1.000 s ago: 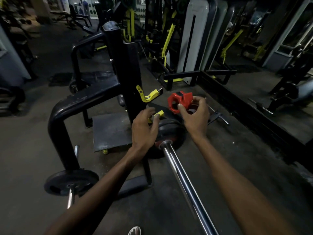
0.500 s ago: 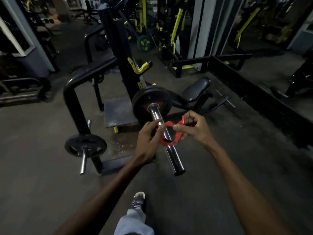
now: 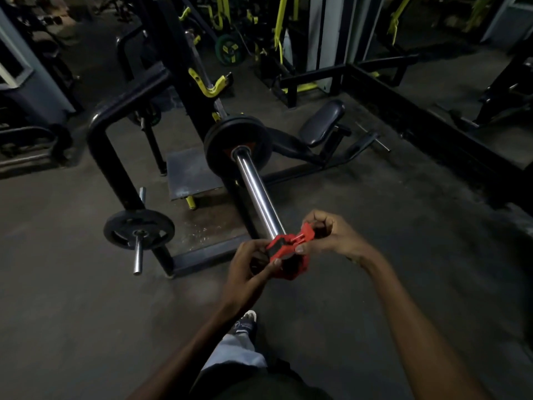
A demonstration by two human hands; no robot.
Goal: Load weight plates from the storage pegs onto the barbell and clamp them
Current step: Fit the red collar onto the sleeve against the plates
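The chrome barbell sleeve [image 3: 257, 194] points toward me from the rack, with black weight plates [image 3: 230, 131] pushed up against its inner collar. A red clamp collar [image 3: 288, 252] sits at the sleeve's near tip, hiding the end. My left hand [image 3: 249, 269] grips the clamp from the left and below. My right hand [image 3: 328, 235] pinches its lever side from the right. Further left, a small black plate [image 3: 138, 228] hangs on a low storage peg [image 3: 138, 255] of the rack.
The black rack frame [image 3: 106, 145] stands left of the bar with a grey foot plate [image 3: 187, 174] behind it. A padded black seat [image 3: 321, 122] sits to the right. Yellow hooks [image 3: 209, 85] stick out from the upright. My foot [image 3: 245, 323] is on the grey floor below.
The view has pulled back from the plates. The red clamp, first held up near the plates, has come along the sleeve to its near end, both hands holding it.
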